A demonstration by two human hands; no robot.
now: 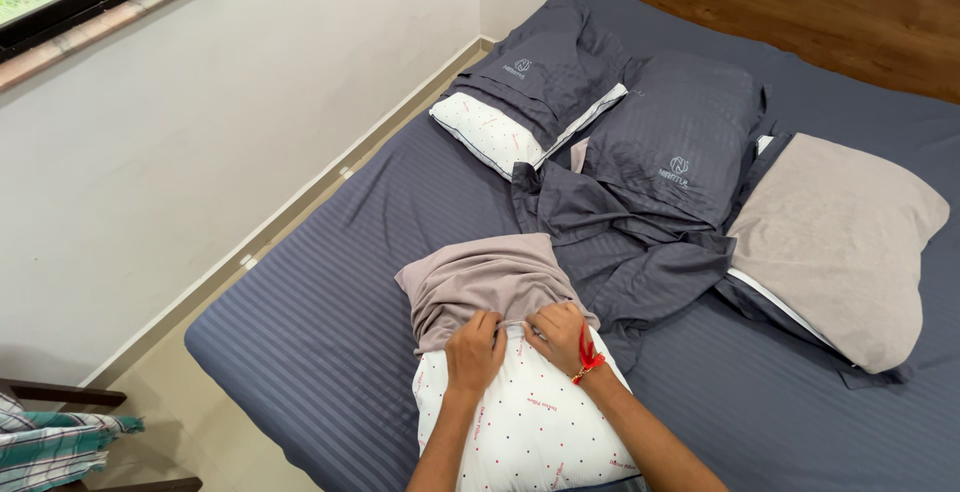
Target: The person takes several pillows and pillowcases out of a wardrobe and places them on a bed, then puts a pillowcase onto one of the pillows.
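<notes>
A white dotted pillow (530, 422) lies on the near part of the bed, its far end inside a taupe pillowcase (480, 282). My left hand (474, 352) pinches the bunched open edge of the pillowcase on the left side. My right hand (560, 335), with a red thread at the wrist, grips the same edge on the right. Both hands rest on top of the pillow, close together.
The bed has a dark grey striped sheet (330, 292). Farther off lie two grey-cased pillows (680, 142), a white pillow half in a grey case (490, 132), a loose grey case (620, 252) and a taupe pillow (840, 232). A wall runs along the left; a chair with checked cloth (50, 442) stands at bottom left.
</notes>
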